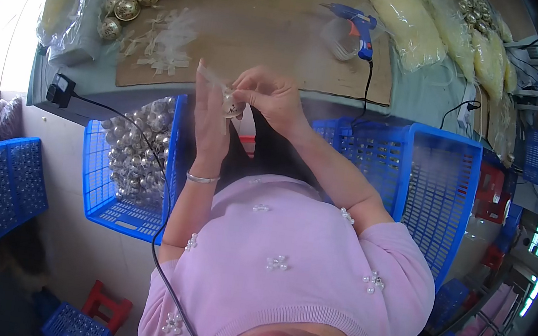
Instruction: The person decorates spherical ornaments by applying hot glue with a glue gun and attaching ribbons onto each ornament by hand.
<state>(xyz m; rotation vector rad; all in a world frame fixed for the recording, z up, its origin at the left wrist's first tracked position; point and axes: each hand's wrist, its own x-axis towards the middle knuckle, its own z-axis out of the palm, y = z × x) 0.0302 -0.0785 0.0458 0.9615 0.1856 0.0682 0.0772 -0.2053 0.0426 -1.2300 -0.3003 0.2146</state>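
Silver bell (232, 104) sits half hidden between both hands, above the near edge of the tabletop (267, 25), its details too small to make out. Left hand (209, 119) stands upright against its left side, fingers extended, a pale strip at the fingertips; right hand (271, 97) pinches it from the right.

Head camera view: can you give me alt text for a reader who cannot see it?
Two bare hands hold a small silvery ball between them at the table edge, the left hand upright beside it and the right hand pinching it. A blue glue gun lies on the table, and a blue crate of silvery balls sits below.
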